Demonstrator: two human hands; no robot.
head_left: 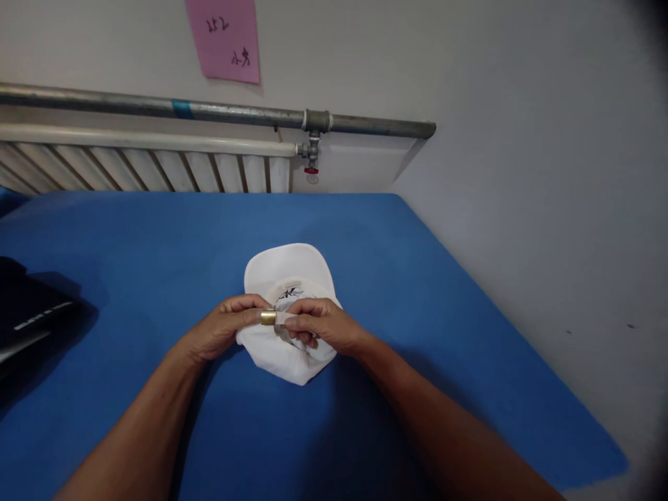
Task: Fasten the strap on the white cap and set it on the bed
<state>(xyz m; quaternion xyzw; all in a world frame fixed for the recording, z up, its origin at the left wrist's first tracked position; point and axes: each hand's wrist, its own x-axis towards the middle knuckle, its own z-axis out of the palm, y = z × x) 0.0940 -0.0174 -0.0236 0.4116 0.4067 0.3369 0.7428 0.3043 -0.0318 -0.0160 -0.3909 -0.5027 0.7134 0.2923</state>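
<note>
A white baseball cap [289,268] lies on the blue surface with its brim pointing away from me and its inside partly showing. My left hand [224,325] is closed at the cap's left edge, thumb and fingers pinching the strap beside a brass-coloured buckle [268,317]. My right hand [326,323] pinches the white strap [282,319] just right of the buckle, its other fingers curled over the cap's opening. Dark printing shows on the lining between the hands. Part of the strap is hidden under the fingers.
The blue-covered table [376,278] meets the wall on the right. A black item [36,313] with white lettering lies at the left. Behind are a white radiator [172,167], a metal pipe [234,111] with a red valve handle [312,170], and a pink note [224,42].
</note>
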